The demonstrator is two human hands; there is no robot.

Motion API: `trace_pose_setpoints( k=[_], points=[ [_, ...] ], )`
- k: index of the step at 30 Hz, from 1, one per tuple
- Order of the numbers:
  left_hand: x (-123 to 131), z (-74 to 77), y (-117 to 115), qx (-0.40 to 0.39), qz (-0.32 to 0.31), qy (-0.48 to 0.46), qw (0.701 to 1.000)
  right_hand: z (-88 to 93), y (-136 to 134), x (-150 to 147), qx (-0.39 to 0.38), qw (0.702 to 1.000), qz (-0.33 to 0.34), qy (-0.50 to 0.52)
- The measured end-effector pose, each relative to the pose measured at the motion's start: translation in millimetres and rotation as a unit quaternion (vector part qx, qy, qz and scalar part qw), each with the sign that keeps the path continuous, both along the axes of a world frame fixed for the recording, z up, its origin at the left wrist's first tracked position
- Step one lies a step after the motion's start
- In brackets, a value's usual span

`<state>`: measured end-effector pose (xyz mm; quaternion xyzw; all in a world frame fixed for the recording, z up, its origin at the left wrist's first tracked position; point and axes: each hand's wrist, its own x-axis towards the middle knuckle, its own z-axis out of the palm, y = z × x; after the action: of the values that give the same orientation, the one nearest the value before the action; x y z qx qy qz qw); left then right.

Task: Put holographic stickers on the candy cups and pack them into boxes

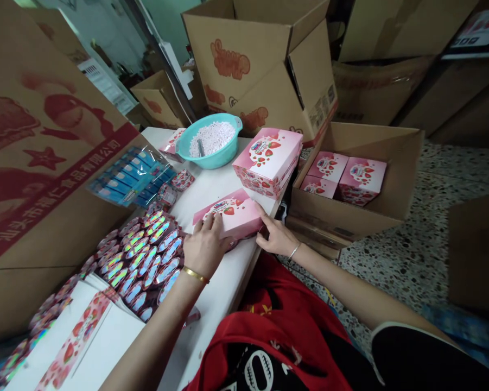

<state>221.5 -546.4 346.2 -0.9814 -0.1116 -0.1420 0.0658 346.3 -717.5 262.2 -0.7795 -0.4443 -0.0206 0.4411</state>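
A pink carton with strawberry prints (pixel 232 214) lies at the near edge of the white table. My left hand (pixel 205 241) rests over its front left part, fingers bent on the top panel and thumb along the near side. At the right end, my right hand (pixel 273 231) grips the corner, with the index finger against the end and the thumb lower down. The near underside of the carton is hidden behind my hands. Just beyond it stand stacked pink cartons (pixel 268 152). To the left are rows of small cups with shiny lids (pixel 146 260).
A turquoise basin (pixel 211 160) of small white pellets with a scoop stands at the back. An open shipping box (pixel 354 220) with several pink cartons is on the right. Flat printed card sheets (pixel 81 336) lie front left. A large cardboard box (pixel 264 65) stands behind.
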Motion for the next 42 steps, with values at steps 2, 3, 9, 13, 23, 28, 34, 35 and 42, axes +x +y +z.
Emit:
trace_pose_setpoints(
  k=[2,3,9,13,23,28,34,35,42],
  points=[
    [1.8,4.1,-4.8,0.005,0.004,0.011,1.0,-1.1,0.8,1.2,0.015,1.0,0.014,-0.021],
    [1.3,5.0,-4.2,0.008,0.0,0.015,1.0,-2.0,1.2,1.8,0.021,0.999,0.02,-0.029],
    [-16.7,-13.2,41.1,-0.018,-0.085,-0.012,0.996,-4.7,1.8,2.8,0.02,0.999,0.027,-0.021],
    [-18.6,-32.4,69.9,-0.035,-0.134,-0.085,0.987,-2.4,0.4,1.5,0.014,1.0,0.024,0.0],
    [-4.6,-38.1,77.7,-0.074,-0.188,-0.074,0.977,-8.1,4.3,2.0,0.04,0.999,0.019,-0.006],
    [-14.3,-67.4,65.4,-0.055,-0.167,-0.037,0.984,-21.7,8.2,0.3,0.001,1.0,-0.009,-0.027],
    [-25.6,-83.1,48.8,-0.098,-0.118,-0.01,0.988,-26.5,0.6,-2.3,-0.018,0.999,-0.008,-0.044],
    [-25.5,-83.1,48.3,-0.126,-0.105,-0.017,0.986,-25.2,1.2,-3.0,-0.004,0.999,-0.001,-0.032],
    [-35.6,-62.8,37.3,-0.522,0.104,-0.171,0.829,-0.6,27.1,-20.0,0.156,0.984,-0.016,0.087]
  ],
)
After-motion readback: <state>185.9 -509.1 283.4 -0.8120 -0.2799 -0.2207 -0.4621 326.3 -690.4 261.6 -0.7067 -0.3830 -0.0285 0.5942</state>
